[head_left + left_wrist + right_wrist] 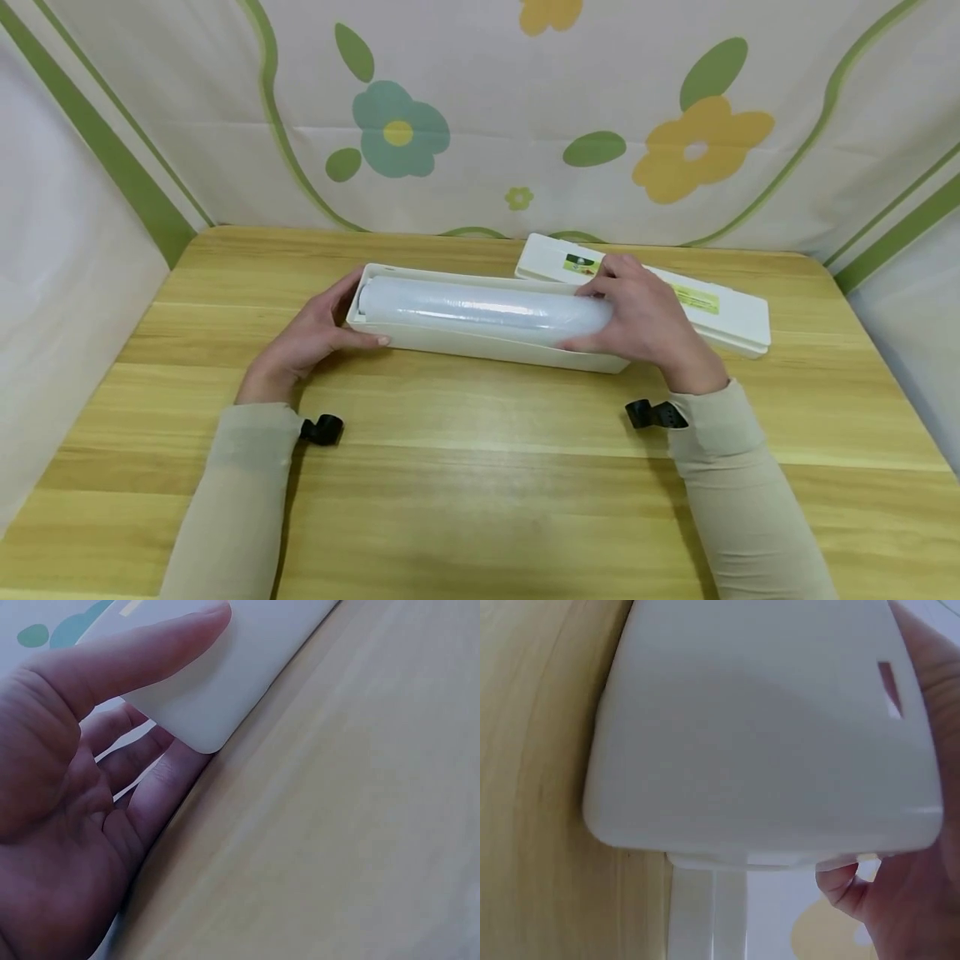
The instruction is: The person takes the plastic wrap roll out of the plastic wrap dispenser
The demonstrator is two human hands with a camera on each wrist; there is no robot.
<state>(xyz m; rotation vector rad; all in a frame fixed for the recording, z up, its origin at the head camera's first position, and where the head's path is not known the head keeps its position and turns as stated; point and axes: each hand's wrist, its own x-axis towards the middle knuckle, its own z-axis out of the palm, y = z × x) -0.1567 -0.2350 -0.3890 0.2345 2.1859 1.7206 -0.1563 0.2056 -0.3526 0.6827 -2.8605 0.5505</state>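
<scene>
A long white box (487, 348) lies on the table with its top off. Inside it rests a shiny roll of plastic wrap (480, 308). My left hand (306, 340) holds the box's left end, thumb on the front wall and fingers round the back. In the left wrist view the thumb presses on the box wall (202, 705), and the fingers pass behind it. Over the right end, my right hand (643, 315) grips the roll between thumb and fingers. The right wrist view is mostly filled by the box's end wall (757, 750), which hides much of that hand.
Behind the box, to the right, a white lid (738, 321) with yellow-green labels lies at an angle on the wooden table (465, 475). A flower-patterned cloth (480, 125) hangs along the table's back edge. Black wrist mounts (324, 430) stick out from both sleeves.
</scene>
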